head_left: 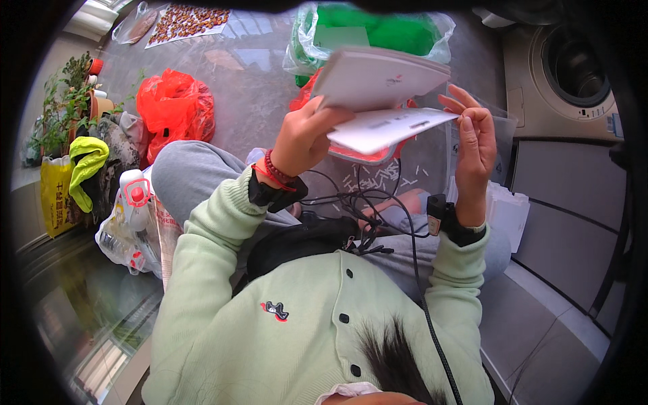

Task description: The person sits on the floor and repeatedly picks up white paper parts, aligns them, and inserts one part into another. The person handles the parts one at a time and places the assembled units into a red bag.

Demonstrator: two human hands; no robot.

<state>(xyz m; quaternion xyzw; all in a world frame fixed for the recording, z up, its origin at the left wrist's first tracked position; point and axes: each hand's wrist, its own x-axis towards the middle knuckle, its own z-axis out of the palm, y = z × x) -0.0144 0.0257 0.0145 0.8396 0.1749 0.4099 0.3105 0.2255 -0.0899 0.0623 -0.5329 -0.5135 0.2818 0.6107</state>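
Note:
My left hand [305, 137] is closed on the left edge of a stack of flat white cards [378, 79], raised in front of me and slightly blurred. Below that stack, one white card [388, 128] is spread away from it, with small dark print. The thumb and forefinger of my right hand [474, 138] pinch this card's right corner, while its other fingers stick up. Under the cards, a red-rimmed container [368, 158] is mostly hidden. Small white strips [368, 179] lie scattered on the floor beside it.
Black cables [361, 202] run across my lap. A green-lined clear bag [378, 30] stands ahead, a red plastic bag [175, 111] to the left near potted plants [74, 108]. More white cards [506, 216] are stacked by my right knee. A washing machine [533, 101] stands far right.

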